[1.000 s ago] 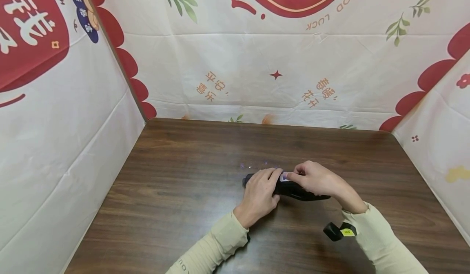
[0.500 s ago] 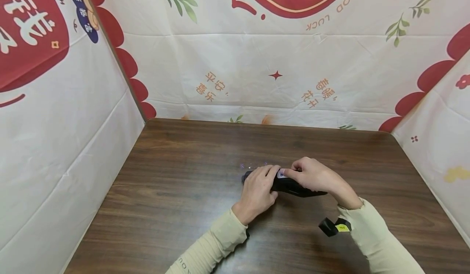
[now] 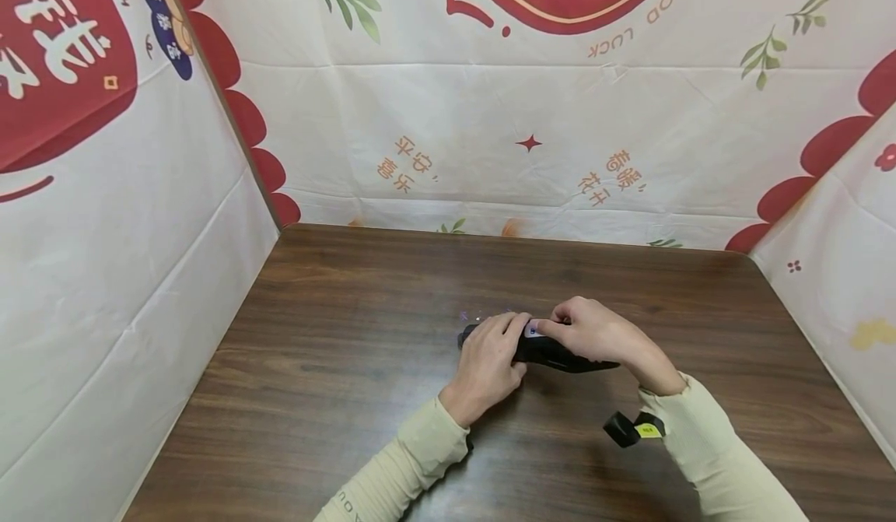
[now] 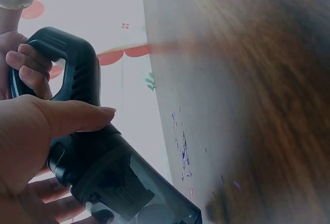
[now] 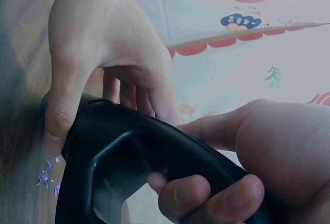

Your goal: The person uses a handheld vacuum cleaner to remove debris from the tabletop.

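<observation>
A black handheld vacuum cleaner (image 3: 560, 358) lies across both hands, held just over the table or against it; the head view does not settle which. My left hand (image 3: 483, 366) grips its front body, thumb on one side and fingers round the other. At the loop handle my right hand (image 3: 598, 334) curls its fingers through, with the thumb at a pale panel on top. The left wrist view shows the clear dust cup (image 4: 134, 188) below the left thumb. Small purple scraps (image 4: 184, 154) lie on the table near the nozzle end, which is partly hidden by the left hand.
The dark wooden table (image 3: 336, 366) is bounded by white printed cloth walls (image 3: 434, 102) at the back and both sides. A black device with a yellow label (image 3: 647, 431) is strapped at the right wrist.
Both hands and the vacuum cleaner have shifted a little left and away from the body. The grip of each hand looks the same.
</observation>
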`<state>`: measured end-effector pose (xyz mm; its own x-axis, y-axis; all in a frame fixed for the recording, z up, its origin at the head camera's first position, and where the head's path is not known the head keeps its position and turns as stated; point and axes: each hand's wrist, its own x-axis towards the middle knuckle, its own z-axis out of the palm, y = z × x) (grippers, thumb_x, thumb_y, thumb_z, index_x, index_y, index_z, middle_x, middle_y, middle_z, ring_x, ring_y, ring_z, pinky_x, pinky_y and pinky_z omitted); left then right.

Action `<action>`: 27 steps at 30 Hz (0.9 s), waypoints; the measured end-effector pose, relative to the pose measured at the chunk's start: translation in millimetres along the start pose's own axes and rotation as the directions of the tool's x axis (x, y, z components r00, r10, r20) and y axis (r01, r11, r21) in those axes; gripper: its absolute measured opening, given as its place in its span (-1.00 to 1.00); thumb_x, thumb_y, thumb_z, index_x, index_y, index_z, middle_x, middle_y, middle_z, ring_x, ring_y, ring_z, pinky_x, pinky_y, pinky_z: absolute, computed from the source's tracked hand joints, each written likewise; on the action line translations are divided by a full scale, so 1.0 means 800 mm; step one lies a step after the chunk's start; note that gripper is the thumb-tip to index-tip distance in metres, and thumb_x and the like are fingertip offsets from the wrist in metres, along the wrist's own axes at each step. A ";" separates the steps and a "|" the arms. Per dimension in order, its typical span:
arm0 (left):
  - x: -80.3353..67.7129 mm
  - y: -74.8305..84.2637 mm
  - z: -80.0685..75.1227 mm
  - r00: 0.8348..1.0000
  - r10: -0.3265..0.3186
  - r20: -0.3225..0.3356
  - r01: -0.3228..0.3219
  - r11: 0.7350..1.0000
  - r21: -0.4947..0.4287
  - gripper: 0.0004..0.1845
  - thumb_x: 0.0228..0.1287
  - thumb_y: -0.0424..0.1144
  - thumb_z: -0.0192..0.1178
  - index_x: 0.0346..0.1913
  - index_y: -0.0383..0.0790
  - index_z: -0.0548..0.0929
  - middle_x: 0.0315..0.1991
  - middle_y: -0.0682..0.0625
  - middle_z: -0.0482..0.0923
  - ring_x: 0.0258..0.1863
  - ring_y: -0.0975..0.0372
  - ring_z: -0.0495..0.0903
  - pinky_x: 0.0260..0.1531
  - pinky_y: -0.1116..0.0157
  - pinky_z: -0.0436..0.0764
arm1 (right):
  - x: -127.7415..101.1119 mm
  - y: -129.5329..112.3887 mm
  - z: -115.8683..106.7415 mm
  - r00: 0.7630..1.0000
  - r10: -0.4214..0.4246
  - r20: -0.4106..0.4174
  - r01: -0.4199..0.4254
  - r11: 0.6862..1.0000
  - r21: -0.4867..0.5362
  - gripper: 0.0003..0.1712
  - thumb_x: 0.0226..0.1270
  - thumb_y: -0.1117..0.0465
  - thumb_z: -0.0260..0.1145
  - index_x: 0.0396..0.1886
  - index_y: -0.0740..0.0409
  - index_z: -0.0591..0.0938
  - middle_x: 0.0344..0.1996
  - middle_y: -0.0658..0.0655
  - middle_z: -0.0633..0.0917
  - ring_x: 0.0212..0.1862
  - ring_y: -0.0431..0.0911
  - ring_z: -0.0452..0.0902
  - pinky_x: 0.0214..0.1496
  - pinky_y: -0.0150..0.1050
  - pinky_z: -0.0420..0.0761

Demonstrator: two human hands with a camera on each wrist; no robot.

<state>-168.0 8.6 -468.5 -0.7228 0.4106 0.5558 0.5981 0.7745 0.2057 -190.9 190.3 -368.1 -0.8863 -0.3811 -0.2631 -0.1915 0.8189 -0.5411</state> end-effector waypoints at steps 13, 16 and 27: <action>0.000 -0.006 0.000 1.000 -0.021 0.003 0.021 1.000 -0.010 -0.29 -0.18 -0.24 0.55 0.17 -0.15 0.54 0.01 0.01 0.62 -0.01 0.17 0.64 0.11 0.19 0.60 | 0.007 -0.004 0.002 1.000 0.000 -0.009 0.000 1.000 -0.026 -0.47 0.46 -0.09 0.17 -0.69 0.08 0.50 -0.75 -0.09 0.35 -0.66 -0.19 0.32 -0.58 -0.32 0.33; 0.000 -0.007 0.000 1.000 -0.016 -0.007 0.016 1.000 -0.010 -0.29 -0.18 -0.25 0.55 0.16 -0.17 0.55 0.01 0.00 0.63 0.01 0.18 0.64 0.12 0.20 0.60 | 0.007 -0.005 0.002 1.000 0.001 -0.012 -0.002 0.999 -0.033 -0.47 0.46 -0.09 0.17 -0.69 0.07 0.49 -0.75 -0.09 0.35 -0.66 -0.19 0.32 -0.57 -0.32 0.34; 0.002 -0.009 0.002 1.000 -0.001 -0.027 0.000 1.000 -0.016 -0.30 -0.20 -0.27 0.55 0.14 -0.17 0.54 -0.01 0.01 0.62 -0.04 0.19 0.64 0.09 0.26 0.60 | 0.010 -0.005 0.003 1.000 0.001 -0.023 -0.002 0.999 -0.032 -0.47 0.45 -0.09 0.17 -0.69 0.08 0.50 -0.75 -0.09 0.35 -0.65 -0.18 0.31 -0.56 -0.31 0.32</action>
<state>-174.4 4.4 -470.3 -0.7134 0.3968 0.5776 0.6035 0.7668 0.2187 -196.3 183.1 -370.4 -0.8959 -0.3701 -0.2455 -0.2030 0.8329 -0.5148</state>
